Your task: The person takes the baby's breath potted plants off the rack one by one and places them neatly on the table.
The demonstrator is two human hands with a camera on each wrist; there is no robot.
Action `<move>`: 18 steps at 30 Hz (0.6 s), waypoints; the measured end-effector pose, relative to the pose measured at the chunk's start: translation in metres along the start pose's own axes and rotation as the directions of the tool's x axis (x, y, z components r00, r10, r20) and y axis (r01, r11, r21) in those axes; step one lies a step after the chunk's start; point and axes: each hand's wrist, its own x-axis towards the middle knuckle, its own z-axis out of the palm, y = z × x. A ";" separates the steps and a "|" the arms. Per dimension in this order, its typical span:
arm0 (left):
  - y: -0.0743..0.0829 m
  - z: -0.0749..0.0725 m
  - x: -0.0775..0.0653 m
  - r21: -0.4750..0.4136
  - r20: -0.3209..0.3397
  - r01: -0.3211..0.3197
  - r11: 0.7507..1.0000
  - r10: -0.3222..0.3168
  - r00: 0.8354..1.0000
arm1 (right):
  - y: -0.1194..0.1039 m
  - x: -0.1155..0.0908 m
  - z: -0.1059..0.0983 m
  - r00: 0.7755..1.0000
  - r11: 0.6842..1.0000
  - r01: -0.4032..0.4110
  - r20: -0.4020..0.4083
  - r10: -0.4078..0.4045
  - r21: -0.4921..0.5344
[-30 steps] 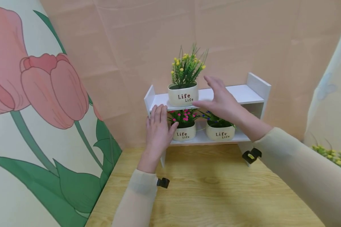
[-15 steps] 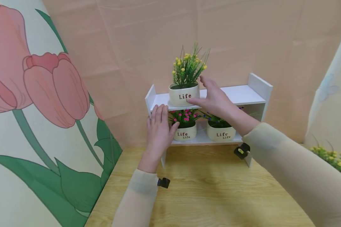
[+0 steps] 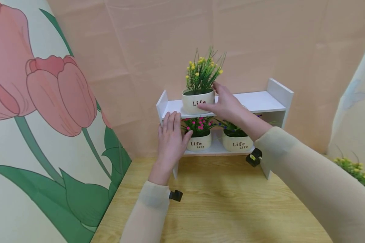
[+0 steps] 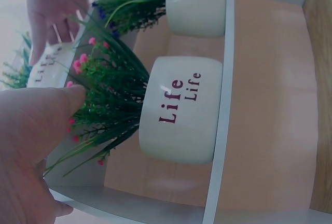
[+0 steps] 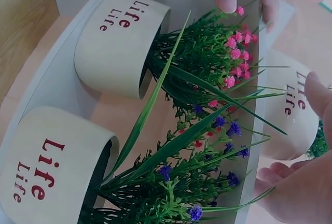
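Right fingers (image 3: 222, 91) nearer pot (image 3: 190, 100) on shelf (image 3: 258, 101)

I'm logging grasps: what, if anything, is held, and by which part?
It can't be told: the right hand brackets the right side of the yellow-flowered pot, thumb in front; the left hand rests on the white shelf.

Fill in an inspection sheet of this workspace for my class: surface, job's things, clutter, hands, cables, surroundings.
Surface: wood-grain table bearing a white two-tier shelf.
Job's things: yellow-flowered pot on the upper tier; pink-flowered pot and blue-flowered pot on the lower; all upright.
Clutter: another yellow-flowered plant at the right edge, partly cut off.
Hands: left hand rests on the shelf's left end; right hand is at the yellow-flowered pot, thumb in front, grip unclear.
Cables: nothing seen.
Surroundings: tulip-printed panel left, creased pinkish-beige backdrop behind.
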 end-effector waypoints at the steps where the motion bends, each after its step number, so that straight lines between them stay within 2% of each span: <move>1: 0.000 0.000 0.000 -0.002 0.001 0.001 1.000 -0.001 1.000 | 0.000 0.001 0.000 1.000 1.000 -0.009 0.000 0.009 0.006; 7: -0.001 0.000 0.001 -0.009 0.002 0.003 1.000 -0.003 1.000 | -0.003 0.003 0.002 0.999 0.999 -0.044 0.008 0.044 0.030; 18: -0.002 0.002 0.002 -0.017 0.003 0.008 1.000 -0.007 1.000 | -0.004 0.007 0.005 1.000 0.996 -0.020 0.000 0.020 0.084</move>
